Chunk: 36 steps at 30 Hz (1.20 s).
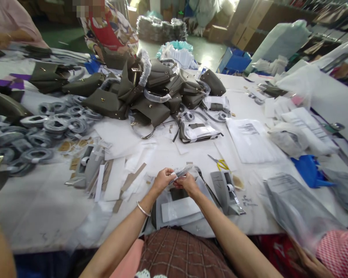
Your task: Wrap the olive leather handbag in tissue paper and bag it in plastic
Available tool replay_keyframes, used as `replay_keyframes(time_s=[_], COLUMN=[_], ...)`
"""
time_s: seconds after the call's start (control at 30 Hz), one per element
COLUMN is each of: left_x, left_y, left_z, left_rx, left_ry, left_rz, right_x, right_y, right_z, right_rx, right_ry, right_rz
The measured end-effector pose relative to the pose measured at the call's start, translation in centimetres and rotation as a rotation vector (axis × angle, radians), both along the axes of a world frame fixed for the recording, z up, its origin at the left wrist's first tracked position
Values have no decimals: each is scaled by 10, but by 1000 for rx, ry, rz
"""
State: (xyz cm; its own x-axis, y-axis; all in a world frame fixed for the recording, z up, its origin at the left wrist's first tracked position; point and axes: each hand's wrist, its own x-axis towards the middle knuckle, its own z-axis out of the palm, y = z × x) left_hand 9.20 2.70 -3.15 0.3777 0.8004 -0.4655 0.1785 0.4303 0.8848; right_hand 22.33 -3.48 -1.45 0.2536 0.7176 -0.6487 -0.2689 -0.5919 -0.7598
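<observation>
In front of me on the table lies a dark handbag (156,208) with a white sheet (179,210) over its front. At its top edge is a bag handle (191,168) wrapped in clear plastic. My left hand (164,179) pinches the wrapping at the handle's left end. Close beside it, my right hand (189,183) has its fingers closed on the same wrapped handle. A small white piece shows between the fingertips, too small to name. Right of the bag stand a grey tape dispenser (224,191) and yellow-handled snips (221,164).
Olive handbags (150,110) are heaped at the back. Coiled grey straps (56,123) lie at left, near a second tape dispenser (87,162) and paper strips (130,177). A white plastic-bag stack (249,139) and a blue dustpan (309,170) lie right. Other people work around the table.
</observation>
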Motion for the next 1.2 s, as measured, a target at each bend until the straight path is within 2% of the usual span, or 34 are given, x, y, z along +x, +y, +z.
replay_keyframes(time_s=[0.13, 0.27, 0.37, 0.47, 0.6, 0.7, 0.77, 0.83, 0.9, 1.03, 1.1, 1.2], left_x=[-2, -3, -4, -3, -1, -5, -14, -25, -36, -48, -46, -36], left_y=[4, 8, 9, 13, 27, 40, 46, 48, 46, 36, 32, 31], left_z=[3, 8, 6, -1, -10, -16, -20, -25, -30, -40, -42, -38], left_rx=[-34, 56, 94, 149, 318, 485, 549, 569, 574, 549, 538, 556], left_ry=[-70, -45, 15, 82, 229, 354, 415, 461, 508, 580, 601, 642], left_rz=[-23, -3, -43, -56, 12, 133, 161, 124, 69, -59, -114, -175], right_x=[-2, -7, -10, -12, -11, -4, 8, 23, 40, 61, 63, 55], right_y=[0, 0, 1, 2, 7, 9, 2, -15, -45, -129, -166, -196], right_z=[-3, -5, -5, 0, 11, 20, 27, 36, 43, 45, 36, 15], right_rx=[-9, -21, -47, -32, 32, -2, -16, -17, -47, -306, -425, -503], right_ry=[-77, -73, 7, 188, 359, 319, 260, 250, 277, 286, 267, 309], right_rz=[-19, -59, -78, -61, -67, -110, -91, -5, 129, 396, 356, 17])
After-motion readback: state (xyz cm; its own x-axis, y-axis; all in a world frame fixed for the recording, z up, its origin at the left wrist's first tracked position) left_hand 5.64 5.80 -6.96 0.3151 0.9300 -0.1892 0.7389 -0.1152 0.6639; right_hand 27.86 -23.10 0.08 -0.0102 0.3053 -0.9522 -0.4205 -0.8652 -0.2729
